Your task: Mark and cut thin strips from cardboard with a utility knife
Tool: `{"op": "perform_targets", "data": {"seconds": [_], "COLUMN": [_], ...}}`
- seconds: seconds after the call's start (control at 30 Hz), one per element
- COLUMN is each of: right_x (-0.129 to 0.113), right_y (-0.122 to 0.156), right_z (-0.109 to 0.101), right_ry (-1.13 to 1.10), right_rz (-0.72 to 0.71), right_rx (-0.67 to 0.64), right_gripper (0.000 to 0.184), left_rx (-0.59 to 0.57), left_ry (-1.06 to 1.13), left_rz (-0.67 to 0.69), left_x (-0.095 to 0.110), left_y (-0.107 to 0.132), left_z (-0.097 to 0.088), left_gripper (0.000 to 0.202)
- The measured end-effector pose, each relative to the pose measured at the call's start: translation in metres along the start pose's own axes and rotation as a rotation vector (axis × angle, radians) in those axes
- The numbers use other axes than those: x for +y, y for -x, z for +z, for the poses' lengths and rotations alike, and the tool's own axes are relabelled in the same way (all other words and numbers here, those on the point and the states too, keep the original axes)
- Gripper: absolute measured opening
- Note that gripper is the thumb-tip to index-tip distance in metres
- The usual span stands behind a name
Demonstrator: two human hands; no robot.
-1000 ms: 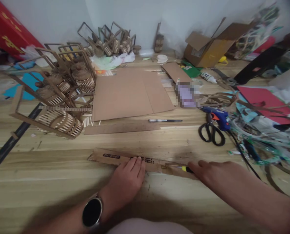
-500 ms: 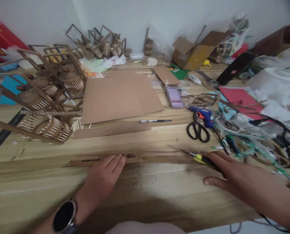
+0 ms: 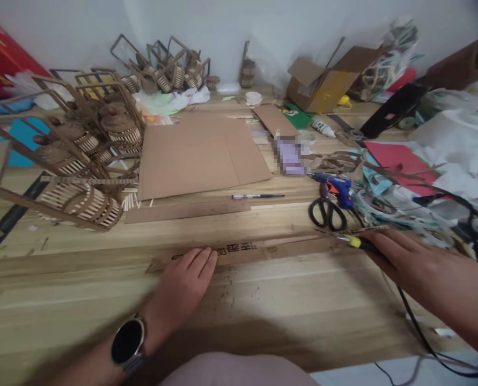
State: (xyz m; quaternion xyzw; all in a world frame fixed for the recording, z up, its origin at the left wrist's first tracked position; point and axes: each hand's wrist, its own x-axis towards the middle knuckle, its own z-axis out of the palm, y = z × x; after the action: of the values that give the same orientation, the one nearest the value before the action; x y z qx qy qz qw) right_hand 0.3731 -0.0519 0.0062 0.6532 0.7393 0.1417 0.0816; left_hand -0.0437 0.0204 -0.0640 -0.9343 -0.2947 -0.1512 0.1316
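My left hand [image 3: 184, 284], with a black watch on the wrist, lies flat with fingers together on the left part of a long printed cardboard strip [image 3: 258, 250] on the wooden table [image 3: 81, 300]. My right hand [image 3: 399, 260] grips a yellow-and-black craft knife [image 3: 353, 242] at the strip's right end, its blade pointing left along the cardboard. The strip runs across the table between both hands.
Black scissors [image 3: 327, 212] and a blue glue gun [image 3: 337, 186] lie just beyond the knife. A pen [image 3: 258, 196], a second cardboard strip [image 3: 186, 211] and a large cardboard sheet [image 3: 200, 155] lie further back. Wooden lantern-like models [image 3: 78, 161] crowd the left; paper clutter and cables fill the right.
My right hand with the knife has moved rightward along the strip, from near its middle to its right end. My left hand stays pressed on the strip.
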Motion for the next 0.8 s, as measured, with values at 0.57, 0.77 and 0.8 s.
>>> {"op": "perform_targets", "data": {"seconds": [0.57, 0.77, 0.8], "right_x": [-0.113, -0.141, -0.142], "right_y": [-0.082, -0.098, -0.099], "right_z": [-0.027, -0.039, -0.04], "right_ry": [-0.209, -0.072, -0.056], "right_rz": [-0.405, -0.445, -0.447], "right_rx": [-0.226, -0.358, -0.377], "right_gripper": [0.021, 0.015, 0.017], "left_rx": [-0.113, -0.191, -0.199], "left_ry": [-0.046, -0.038, -0.036], "left_rz": [0.014, -0.009, -0.012], "left_x": [0.005, 0.009, 0.009], "left_y": [0.02, 0.02, 0.02], "left_z": [0.004, 0.004, 0.004], "left_gripper": [0.035, 0.036, 0.036]}}
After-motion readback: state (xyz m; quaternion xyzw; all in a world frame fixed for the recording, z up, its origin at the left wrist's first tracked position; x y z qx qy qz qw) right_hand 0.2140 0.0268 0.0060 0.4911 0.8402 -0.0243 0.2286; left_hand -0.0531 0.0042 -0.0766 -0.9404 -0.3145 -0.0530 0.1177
